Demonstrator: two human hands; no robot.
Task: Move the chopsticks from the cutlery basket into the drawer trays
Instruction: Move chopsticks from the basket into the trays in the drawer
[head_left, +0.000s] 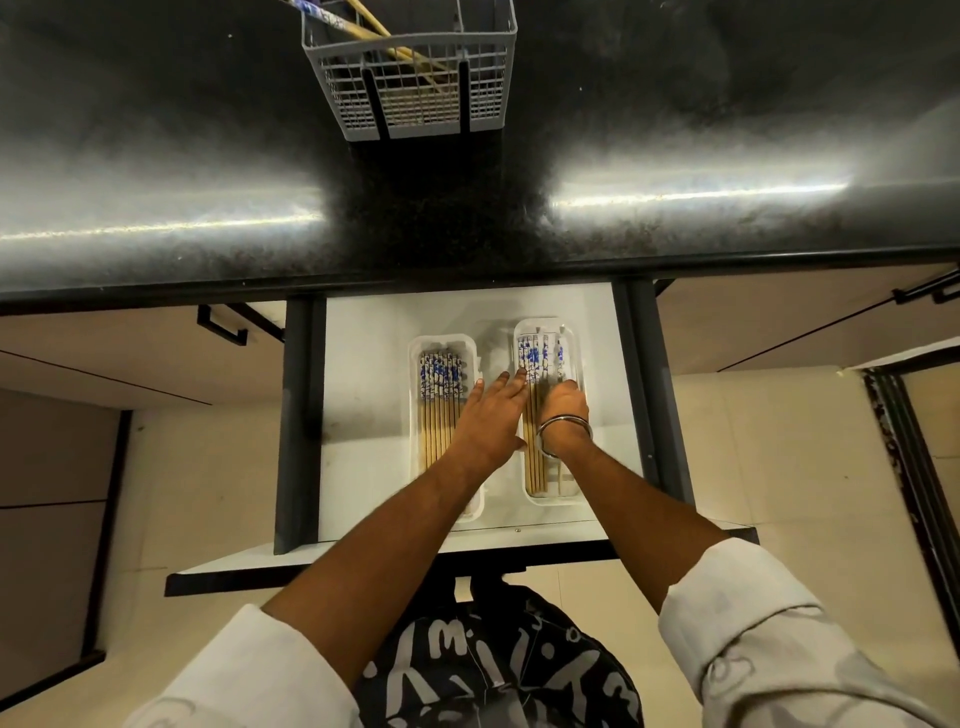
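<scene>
A grey cutlery basket (415, 78) stands on the dark counter at the top, with a few chopsticks (395, 49) leaning in it. Below, an open white drawer (363, 374) holds two white trays. The left tray (415, 353) has several blue-and-white topped chopsticks (439, 405) lying side by side. The right tray (571, 338) holds more such chopsticks (537, 358). My left hand (491, 415) lies flat with fingers spread between the trays, fingertips touching the right tray's chopsticks. My right hand (563, 410), with a metal bangle, is curled over the chopsticks in the right tray.
The black counter (208, 182) has a front edge overhanging the drawer's back. Dark drawer rails (298, 415) run along both sides. A cabinet handle (223, 325) sits at the left and another at the far right. Pale floor tiles lie below.
</scene>
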